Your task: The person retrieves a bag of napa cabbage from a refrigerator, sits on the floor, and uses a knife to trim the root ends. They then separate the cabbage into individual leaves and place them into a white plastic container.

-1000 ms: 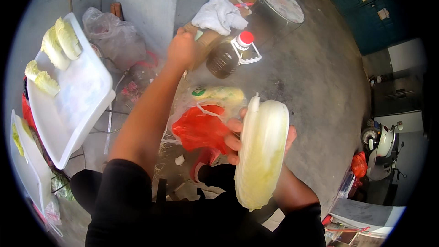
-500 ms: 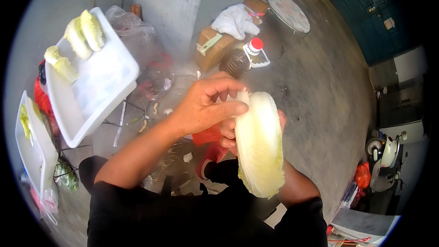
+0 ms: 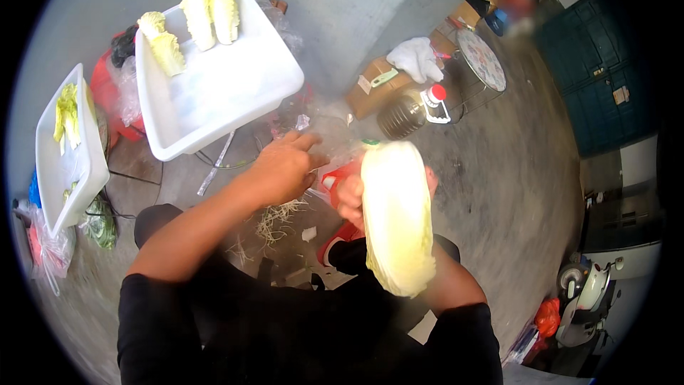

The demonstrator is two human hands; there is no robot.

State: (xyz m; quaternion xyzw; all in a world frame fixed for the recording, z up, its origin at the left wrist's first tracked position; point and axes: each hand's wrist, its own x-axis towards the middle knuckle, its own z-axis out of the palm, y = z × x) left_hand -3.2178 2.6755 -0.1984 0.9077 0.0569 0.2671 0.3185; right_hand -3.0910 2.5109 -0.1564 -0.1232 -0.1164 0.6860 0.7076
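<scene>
A long, pale napa cabbage stands nearly upright in front of me, its white base at the top and yellowish leaves at the bottom. My right hand grips it from behind, with fingers showing at its left side and a fingertip at its right. Left of the cabbage and apart from it, my left hand hovers over the floor, back upward, fingers spread; nothing shows in it. Below that hand lie thin root-like scraps and a small white piece.
A white tub with several cabbage pieces stands at the left. Farther left is another white tub holding leaves. Ahead are a cardboard box, a red-capped jug of dark liquid and a round table.
My left hand has come off the cabbage's base and moved left and down, its fingers opening. The cabbage stays in my right hand. The view has shifted left.
</scene>
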